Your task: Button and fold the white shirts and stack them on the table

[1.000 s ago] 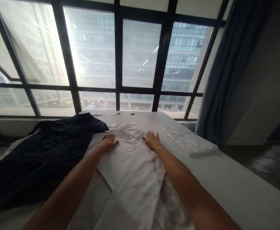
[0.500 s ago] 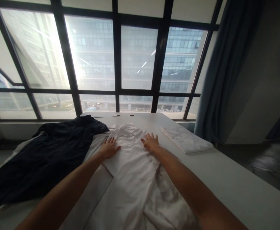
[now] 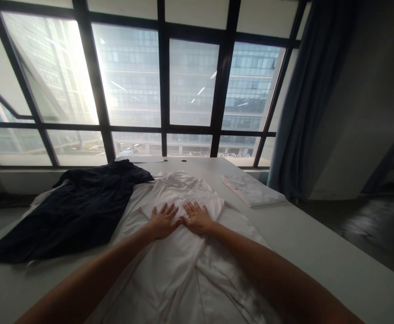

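1. The white garment [image 3: 180, 252] lay spread flat on the desk [image 3: 318, 252], running from the near edge of the view towards the window [image 3: 190, 81], its upper end bunched in soft folds at the far side.
2. The left hand [image 3: 163, 220] rested palm down on the middle of the white garment, fingers spread and flat, its grip open and holding nothing.
3. The right hand [image 3: 197, 218] lay palm down just beside it on the same cloth, fingers likewise spread, its grip open as well.
4. The two hands sat close together, the inner fingertips touching or all but touching; which could not be told.
5. Both bare forearms reached in from the bottom corners of the view and lay over the lower part of the garment.
6. A dark garment [image 3: 78, 211] lay spread on the desk to the left, its edge against the white one.
7. A folded white cloth [image 3: 254, 191] sat on the desk to the right, apart from the hands.
8. A blue-grey curtain [image 3: 305, 99] hung at the right of the window.
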`<state>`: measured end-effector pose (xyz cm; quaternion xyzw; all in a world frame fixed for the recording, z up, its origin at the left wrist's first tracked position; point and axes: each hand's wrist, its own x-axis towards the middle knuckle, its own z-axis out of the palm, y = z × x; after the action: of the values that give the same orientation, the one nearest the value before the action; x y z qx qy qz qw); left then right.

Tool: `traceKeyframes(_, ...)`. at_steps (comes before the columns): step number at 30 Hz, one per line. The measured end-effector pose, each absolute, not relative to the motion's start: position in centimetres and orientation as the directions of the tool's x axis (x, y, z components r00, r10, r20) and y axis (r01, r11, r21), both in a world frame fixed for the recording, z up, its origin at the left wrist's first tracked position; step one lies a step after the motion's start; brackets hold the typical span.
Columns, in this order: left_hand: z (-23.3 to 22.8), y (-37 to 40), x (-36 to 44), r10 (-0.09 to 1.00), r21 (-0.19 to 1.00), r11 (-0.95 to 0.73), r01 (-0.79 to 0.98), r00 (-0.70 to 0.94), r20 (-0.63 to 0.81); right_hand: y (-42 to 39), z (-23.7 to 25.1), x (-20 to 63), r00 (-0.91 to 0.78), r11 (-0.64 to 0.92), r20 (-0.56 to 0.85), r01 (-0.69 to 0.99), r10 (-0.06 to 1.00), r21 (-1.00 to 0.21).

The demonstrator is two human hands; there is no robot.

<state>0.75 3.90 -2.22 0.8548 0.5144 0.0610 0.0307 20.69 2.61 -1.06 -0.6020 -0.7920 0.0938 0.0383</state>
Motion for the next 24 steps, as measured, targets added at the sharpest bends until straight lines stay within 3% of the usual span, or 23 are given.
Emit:
traceKeyframes(4, -2.0, 2.1, 1.3, 0.863, 0.146, -0.492, 0.859, 0.503, -0.051, 1.4, -2.1, 20.5, -0.281, 0.258, -0.097, 0.944, 0.955, -0.204)
traceKeyframes(15, -2.1, 6.4, 1.5, 0.873, 0.131, -0.487, 0.864, 0.486, 0.04, 5.8, -1.4, 20.3, -0.284, 0.28, -0.012, 0.949, 0.959, -0.142)
traceKeyframes(18, -2.1, 6.4, 0.5, 0.903, 0.126, -0.429, 0.895, 0.422, 0.077, 5.1, -1.1, 21.0, -0.27, 0.269, 0.016, 0.952, 0.963, -0.146)
traceKeyframes(24, -2.2, 4.5, -4.7, 0.966, 0.07, -0.191, 0.979, 0.175, 0.189, 0.8, -1.5, 24.5, -0.309, 0.281, -0.096, 0.932, 0.946, -0.228)
